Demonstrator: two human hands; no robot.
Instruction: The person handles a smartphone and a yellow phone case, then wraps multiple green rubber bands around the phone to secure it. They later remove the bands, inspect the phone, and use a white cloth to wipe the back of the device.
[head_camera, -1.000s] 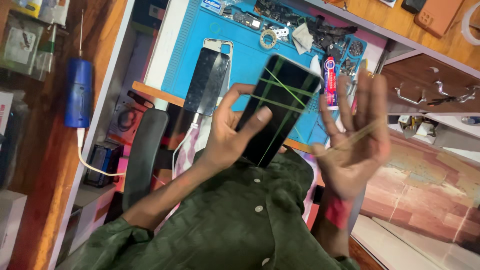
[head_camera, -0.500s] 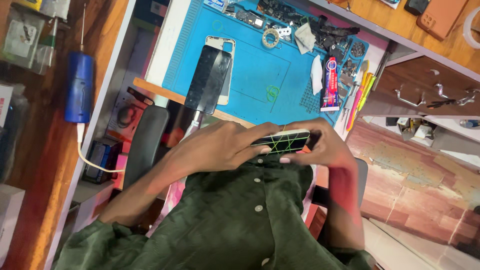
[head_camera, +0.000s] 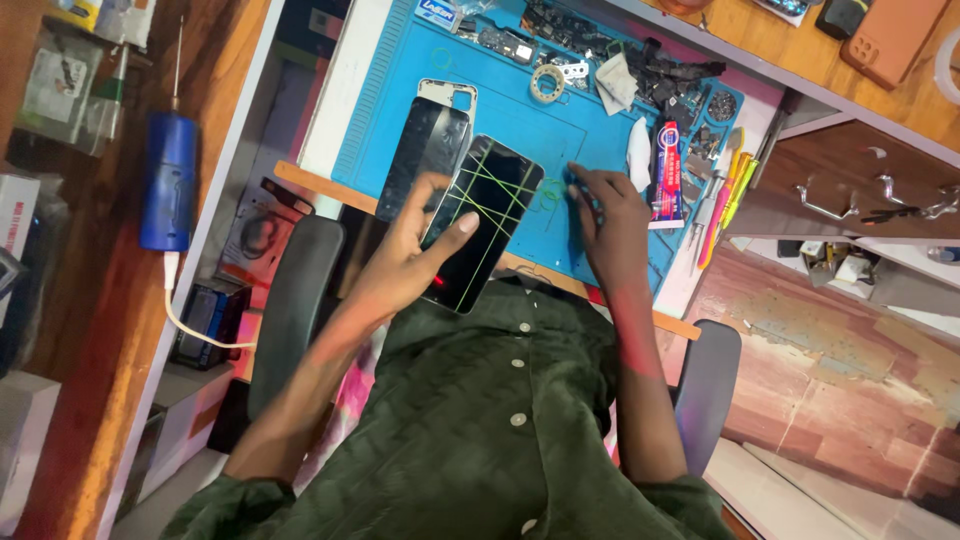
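My left hand (head_camera: 405, 262) holds a black phone (head_camera: 482, 222) wrapped crosswise in thin green rubber bands, its dark screen facing up above the edge of the blue work mat (head_camera: 520, 130). The thumb lies across the glass. My right hand (head_camera: 610, 215) rests fingers-down on the mat to the right of the phone, touching a small green rubber band (head_camera: 550, 190) lying there; whether it grips anything I cannot tell. A second black phone panel (head_camera: 425, 160) with a white frame lies flat on the mat just behind the held phone.
A red-and-white glue tube (head_camera: 667, 172), screwdrivers (head_camera: 722, 195), a tape roll (head_camera: 547, 83) and several small parts sit at the mat's far side. A blue rotary tool (head_camera: 168, 178) with a white cable lies left. Chair armrests (head_camera: 293, 300) flank me. An open drawer (head_camera: 850, 190) is at right.
Both hands were together on the banded phone near my chest. Now the left hand alone holds it up flat, and the right hand has moved out onto the blue mat.
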